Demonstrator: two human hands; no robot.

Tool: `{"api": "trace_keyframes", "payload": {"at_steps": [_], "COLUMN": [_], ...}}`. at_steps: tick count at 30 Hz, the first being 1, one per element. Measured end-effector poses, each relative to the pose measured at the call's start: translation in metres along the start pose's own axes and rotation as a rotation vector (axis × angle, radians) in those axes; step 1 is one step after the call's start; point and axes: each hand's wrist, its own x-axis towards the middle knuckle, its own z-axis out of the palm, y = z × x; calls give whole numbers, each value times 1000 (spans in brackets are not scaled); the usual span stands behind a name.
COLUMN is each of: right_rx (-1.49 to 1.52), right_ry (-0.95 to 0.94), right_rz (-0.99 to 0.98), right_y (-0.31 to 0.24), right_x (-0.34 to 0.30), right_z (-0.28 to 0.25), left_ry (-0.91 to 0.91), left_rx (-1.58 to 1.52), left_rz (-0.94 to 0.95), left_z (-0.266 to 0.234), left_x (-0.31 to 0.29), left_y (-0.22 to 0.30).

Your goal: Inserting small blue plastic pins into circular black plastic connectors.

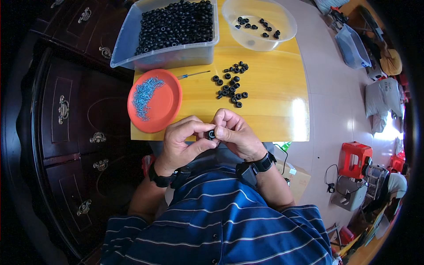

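Close to the front edge of the yellow table (198, 97), my two hands meet around one small black ring-shaped part (211, 134). My left hand (185, 139) pinches it between thumb and fingertips, its round opening showing. The fingers of my right hand (236, 134) are pressed together right at the part's side; whatever they pinch is too small or hidden to make out. Ahead of the hands lies a loose group of similar black parts (226, 88). Left of them is an orange-red plate (170, 112) with a pile of tiny blue-silver pieces (143, 97).
A translucent bin (176, 55) full of black parts stands at the far left, a round clear tub (260, 43) with several black pieces at the far right. A thin screwdriver (193, 75) lies by the plate. Dark cabinets (62, 145) flank the left; a red stool (355, 159) stands right.
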Motion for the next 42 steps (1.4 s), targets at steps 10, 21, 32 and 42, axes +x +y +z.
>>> {"api": "trace_keyframes", "payload": {"at_steps": [10, 21, 32, 42], "right_rx": [10, 48, 84, -38], "right_ry": [8, -20, -47, -31], "right_rz": [34, 22, -40, -26], "right_y": [2, 0, 3, -6], "right_x": [2, 0, -1, -11], "right_z": [-4, -2, -2, -10], "left_ry": [-58, 107, 121, -51], "left_rx": [46, -174, -441, -666], "left_rz": [-48, -186, -240, -288], "left_z": [-9, 10, 20, 13], "left_x": [-1, -16, -17, -11], "left_y": [4, -6, -8, -21]}}
